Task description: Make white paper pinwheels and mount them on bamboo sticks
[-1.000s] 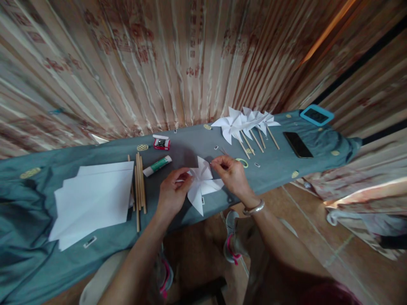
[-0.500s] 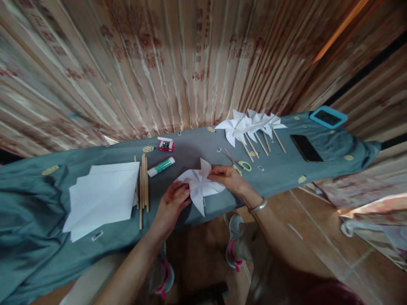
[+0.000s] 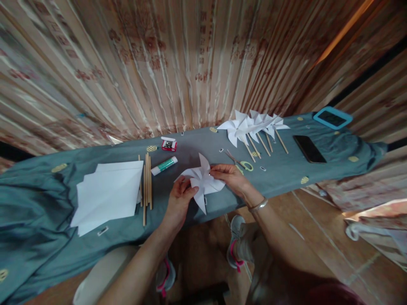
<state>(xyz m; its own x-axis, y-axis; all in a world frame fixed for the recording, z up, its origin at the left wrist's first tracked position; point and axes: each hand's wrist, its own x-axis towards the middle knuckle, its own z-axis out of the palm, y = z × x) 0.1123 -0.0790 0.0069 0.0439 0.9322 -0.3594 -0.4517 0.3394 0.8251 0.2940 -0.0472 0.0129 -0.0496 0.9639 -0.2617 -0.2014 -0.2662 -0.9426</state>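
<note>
A white paper pinwheel (image 3: 206,184) with pointed blades is held just above the cloth near the front edge. My left hand (image 3: 180,198) grips its left blade between thumb and fingers. My right hand (image 3: 229,177) is closed in a pinch beside the pinwheel's middle, with a small shiny pin (image 3: 210,173) at the fingertips; its exact shape is too small to tell. Behind the pinwheel lie a green and white glue stick (image 3: 164,165) and an open red box (image 3: 169,145) of small metal pieces. Scissors (image 3: 239,162) with yellow-green handles rest just beyond my right hand.
White paper sheets (image 3: 110,192) are stacked at the left, beside several wooden sticks (image 3: 148,182). Finished pinwheels on sticks (image 3: 246,129) lie in a row at the back right. Further right are a black phone (image 3: 309,149) and a blue-framed device (image 3: 332,118). A pleated curtain (image 3: 178,63) hangs behind.
My left thumb has come over the front of the pinwheel's blade. The right fingers stay pinched near its middle, and a shiny spot now shows at their tips. The view has shifted slightly.
</note>
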